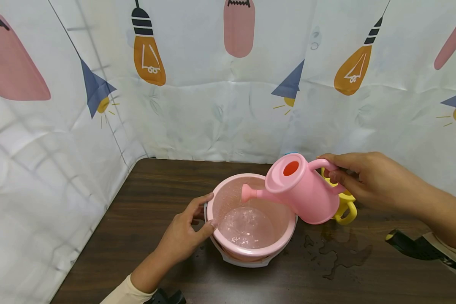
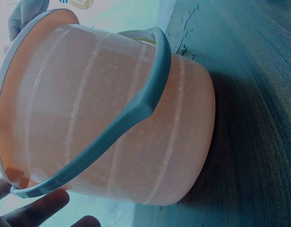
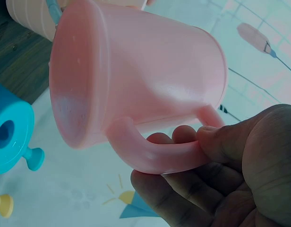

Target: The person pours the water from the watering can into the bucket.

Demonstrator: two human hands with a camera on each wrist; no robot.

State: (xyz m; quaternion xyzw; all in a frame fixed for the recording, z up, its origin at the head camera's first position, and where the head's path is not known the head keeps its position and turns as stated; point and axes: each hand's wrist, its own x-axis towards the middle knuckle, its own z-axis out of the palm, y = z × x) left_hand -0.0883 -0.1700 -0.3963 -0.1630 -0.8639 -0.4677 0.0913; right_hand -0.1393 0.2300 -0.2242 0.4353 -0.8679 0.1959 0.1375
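Observation:
My right hand (image 1: 368,177) grips the handle of a pink watering can (image 1: 308,190); its thumb and fingers (image 3: 174,194) curl round that handle. The can is tilted left, its spout rose (image 1: 248,193) over the mouth of a pink bucket (image 1: 285,242). Rippling, sparkling water (image 1: 245,228) lies in the bucket's bottom, and fine drops show by the rose. My left hand (image 1: 184,236) holds the bucket's left rim, thumb and forefinger spread along it. The bucket stands upright, with its grey handle (image 2: 141,104) hanging down the near side.
A yellow container with a handle (image 1: 346,209) stands behind the watering can. Beyond it is a blue container (image 3: 13,127) with a knobbed spout. A spilled puddle (image 1: 343,253) wets the dark wooden table (image 1: 144,202). A patterned white curtain (image 1: 209,118) hangs along the back and left.

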